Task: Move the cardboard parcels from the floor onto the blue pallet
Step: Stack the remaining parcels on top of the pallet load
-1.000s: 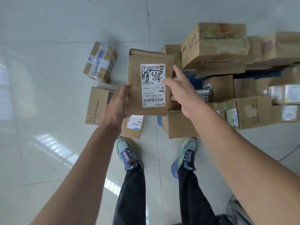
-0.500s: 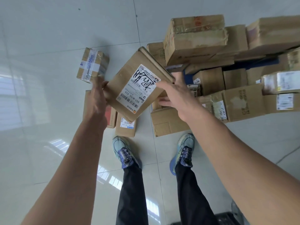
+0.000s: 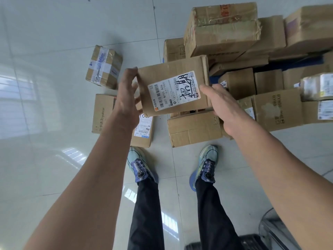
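Already a stack (image 3: 221, 27) lies on the pallet (image 3: 304, 62), while left hand (image 3: 126, 98) and right hand (image 3: 221, 107) grip one parcel (image 3: 173, 87) (others (image 3: 104, 66) wait on floor (image 3: 45, 33)).

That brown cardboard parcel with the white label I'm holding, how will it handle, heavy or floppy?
Probably light: the left hand and right hand hold the brown cardboard parcel aloft by its ends alone. Likely stiff: its edges look straight, with no sag. Its flat faces shouldn't roll.
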A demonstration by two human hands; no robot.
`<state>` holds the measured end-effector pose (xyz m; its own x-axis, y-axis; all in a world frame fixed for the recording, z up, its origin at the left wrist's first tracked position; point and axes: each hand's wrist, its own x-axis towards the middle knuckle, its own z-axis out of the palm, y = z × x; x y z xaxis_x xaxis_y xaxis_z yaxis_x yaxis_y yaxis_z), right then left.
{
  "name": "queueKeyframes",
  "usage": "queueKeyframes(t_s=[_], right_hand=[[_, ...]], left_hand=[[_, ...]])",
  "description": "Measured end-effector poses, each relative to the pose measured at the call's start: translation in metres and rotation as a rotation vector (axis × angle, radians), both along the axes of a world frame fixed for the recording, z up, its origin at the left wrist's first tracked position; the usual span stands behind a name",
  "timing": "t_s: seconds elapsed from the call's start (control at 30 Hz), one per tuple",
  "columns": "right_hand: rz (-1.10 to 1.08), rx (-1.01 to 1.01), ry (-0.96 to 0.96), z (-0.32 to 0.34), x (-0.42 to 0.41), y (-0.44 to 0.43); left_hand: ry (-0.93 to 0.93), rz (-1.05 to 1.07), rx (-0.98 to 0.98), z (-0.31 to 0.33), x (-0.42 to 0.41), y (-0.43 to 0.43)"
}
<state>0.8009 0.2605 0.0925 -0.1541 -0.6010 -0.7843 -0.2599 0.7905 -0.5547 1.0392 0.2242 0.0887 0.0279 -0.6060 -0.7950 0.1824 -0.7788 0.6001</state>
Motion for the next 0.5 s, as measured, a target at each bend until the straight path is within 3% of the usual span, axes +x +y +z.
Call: queueKeyframes(t_s=[0.5], right_hand=[[0.044, -0.02, 0.122, -0.03, -0.045, -0.003]], left_hand=[[0.045, -0.212, 0.051, -0.034, -0.039, 0.004]])
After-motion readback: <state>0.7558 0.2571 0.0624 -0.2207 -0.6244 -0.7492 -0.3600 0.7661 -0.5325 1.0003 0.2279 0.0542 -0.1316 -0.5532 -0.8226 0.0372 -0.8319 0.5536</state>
